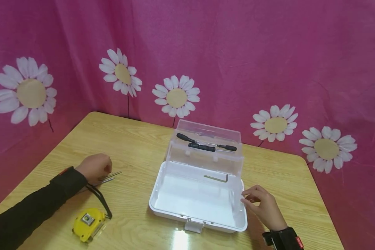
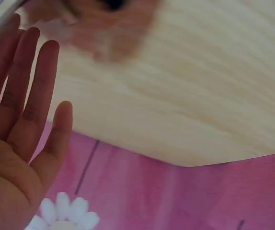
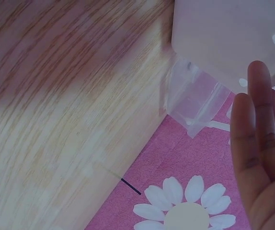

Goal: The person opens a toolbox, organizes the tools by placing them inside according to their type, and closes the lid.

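Observation:
At the left, my left hand (image 1: 95, 167) is low over the table with its fingers bent down around thin metal rods (image 1: 112, 176), whose ends stick out to the right. In the left wrist view, a blurred metal strip (image 2: 5, 18) shows at the tips of thumb and forefinger; the other fingers are stretched. My right hand (image 1: 264, 205) rests its fingertips at the right rim of a white toolbox (image 1: 172, 214) with its clear lid (image 1: 209, 130) raised. An L-shaped hex key (image 1: 217, 178) and black-handled screwdrivers (image 1: 201, 147) are in the toolbox and lid.
A yellow tape measure (image 1: 88, 224) with a black strap (image 1: 103, 199) lies near the left forearm. The toolbox latch (image 1: 193, 226) hangs down at the front. A pink curtain (image 1: 222, 62) with daisies stands behind the wooden table (image 1: 134, 149).

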The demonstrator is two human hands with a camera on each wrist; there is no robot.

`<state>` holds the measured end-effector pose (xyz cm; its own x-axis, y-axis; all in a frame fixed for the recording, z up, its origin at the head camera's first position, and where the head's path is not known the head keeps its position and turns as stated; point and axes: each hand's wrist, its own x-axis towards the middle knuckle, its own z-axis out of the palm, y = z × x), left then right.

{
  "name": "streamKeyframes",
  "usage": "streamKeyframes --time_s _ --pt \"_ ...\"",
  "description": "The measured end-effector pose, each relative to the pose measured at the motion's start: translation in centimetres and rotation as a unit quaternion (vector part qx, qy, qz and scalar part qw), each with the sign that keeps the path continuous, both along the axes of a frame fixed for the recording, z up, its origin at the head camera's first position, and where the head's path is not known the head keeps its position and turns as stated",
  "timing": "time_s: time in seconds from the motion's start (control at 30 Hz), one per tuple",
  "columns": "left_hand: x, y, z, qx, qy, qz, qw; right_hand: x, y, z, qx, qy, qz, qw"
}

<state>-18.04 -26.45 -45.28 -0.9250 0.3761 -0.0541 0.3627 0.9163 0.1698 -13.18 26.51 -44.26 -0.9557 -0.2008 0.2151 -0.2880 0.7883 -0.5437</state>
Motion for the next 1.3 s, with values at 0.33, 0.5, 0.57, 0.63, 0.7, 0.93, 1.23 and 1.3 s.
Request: streamKeyframes --time_s 0.33,0.5,0.57,0.63,0.7,0.93,1.23,1.3 --pt "0.5 -0.7 -0.2 -0.003 -0.017 0.011 0.9998 0.1 0.0 0.1 -0.002 -0.011 -0.007 1.000" --pt "0.6 -0.4 -0.6 -0.001 0.013 0.007 0.9999 0.1 0.0 0.1 0.001 -0.010 -0.009 1.000" --pt "0.7 -0.2 -0.6 -0.004 0.014 0.011 0.9998 0.0 0.0 0.1 -0.001 -0.012 -0.009 1.000" --pt "0.7 -0.2 -0.6 -0.006 0.013 0.016 0.9998 0.1 0.0 0.1 -0.003 -0.018 -0.010 1.000" --pt "0.8 -0.1 -0.7 -0.006 0.015 0.017 0.9997 0.1 0.0 0.1 -0.004 -0.024 -0.012 1.000" --pt "1.0 0.1 -0.9 0.009 0.041 0.018 0.9990 0.1 0.0 -0.1 -0.011 -0.019 -0.011 1.000" --pt "0.9 0.3 -1.0 0.032 0.026 0.020 0.9989 0.1 0.1 -0.4 -0.023 0.006 -0.001 1.000" --pt "0.9 0.7 -0.4 0.038 0.037 0.024 0.9983 0.2 0.1 -0.6 -0.023 0.017 0.003 1.000"
